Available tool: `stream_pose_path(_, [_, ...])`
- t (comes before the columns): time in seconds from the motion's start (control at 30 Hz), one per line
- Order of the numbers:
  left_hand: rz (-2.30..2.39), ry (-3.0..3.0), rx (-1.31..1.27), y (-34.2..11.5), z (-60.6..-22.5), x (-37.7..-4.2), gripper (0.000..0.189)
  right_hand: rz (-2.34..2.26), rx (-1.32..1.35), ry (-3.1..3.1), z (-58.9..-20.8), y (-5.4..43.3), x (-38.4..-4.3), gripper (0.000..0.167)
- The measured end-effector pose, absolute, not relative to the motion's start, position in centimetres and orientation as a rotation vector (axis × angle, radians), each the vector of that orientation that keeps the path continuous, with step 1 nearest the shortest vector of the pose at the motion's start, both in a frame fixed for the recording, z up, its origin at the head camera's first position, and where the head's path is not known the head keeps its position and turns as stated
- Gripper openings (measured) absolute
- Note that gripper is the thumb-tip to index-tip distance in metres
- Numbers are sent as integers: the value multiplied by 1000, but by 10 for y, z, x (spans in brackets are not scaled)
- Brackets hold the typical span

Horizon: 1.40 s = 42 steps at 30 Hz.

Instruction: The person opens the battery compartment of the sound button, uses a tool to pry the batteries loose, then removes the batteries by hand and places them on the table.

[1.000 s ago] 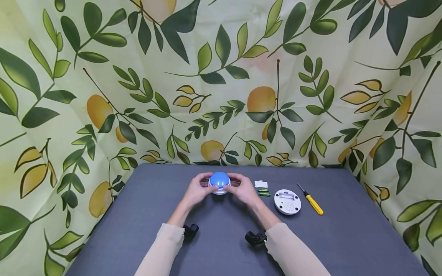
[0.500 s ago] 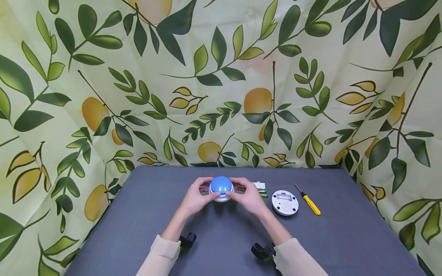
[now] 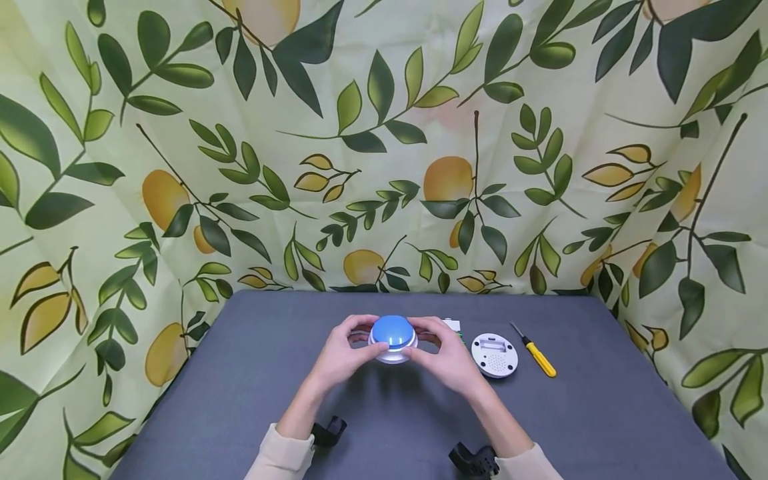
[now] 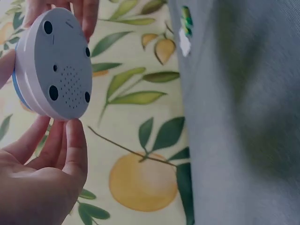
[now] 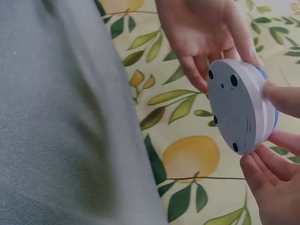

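A round push button with a blue dome and white base (image 3: 393, 331) is held in the air over the table. My left hand (image 3: 343, 353) grips its left side, thumb at the front and fingers behind and below. The right hand (image 3: 454, 360) grips the opposite side likewise. In the left wrist view the underside of the push button (image 4: 70, 70) shows small speaker holes and dark round feet. The right wrist view shows that underside too, with the left hand (image 5: 201, 28) beyond. To the right, an upside-down white round device (image 3: 495, 355) has an uncovered battery compartment.
A yellow-handled screwdriver (image 3: 540, 357) lies right of the upside-down device. A small white cover (image 3: 452, 325) and green batteries (image 3: 462, 339) are partly hidden behind the right hand. Black wrist-camera mounts (image 3: 474, 460) stick out below the wrists. A patterned cloth (image 3: 384, 167) hangs behind the grey table (image 3: 264, 333).
Both hands have brought the push button nearer and slightly right, lifting it off the table. The right hand now covers more of the batteries and cover.
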<state>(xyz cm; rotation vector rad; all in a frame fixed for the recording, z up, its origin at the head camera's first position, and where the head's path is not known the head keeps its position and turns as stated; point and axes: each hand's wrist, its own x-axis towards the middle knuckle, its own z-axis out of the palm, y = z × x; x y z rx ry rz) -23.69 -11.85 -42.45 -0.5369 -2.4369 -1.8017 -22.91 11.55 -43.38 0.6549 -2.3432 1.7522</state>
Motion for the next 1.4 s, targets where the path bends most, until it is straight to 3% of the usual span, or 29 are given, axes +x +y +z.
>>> stream_pose_path(0.4, [-1856,-2350,-565,-107,-410,-236,44,1673,802,-2315,-424,129,-222,66])
stream_pose_path(1.03, [-1890,-2396,-608,-93,-401,-239,36,1678,718,-2275,-419,139,-218,52])
stream_pose_path(1.4, [-1950,-2301,-824,-100,-401,-239,43,1850,665,-2226,-417,142,-219,48])
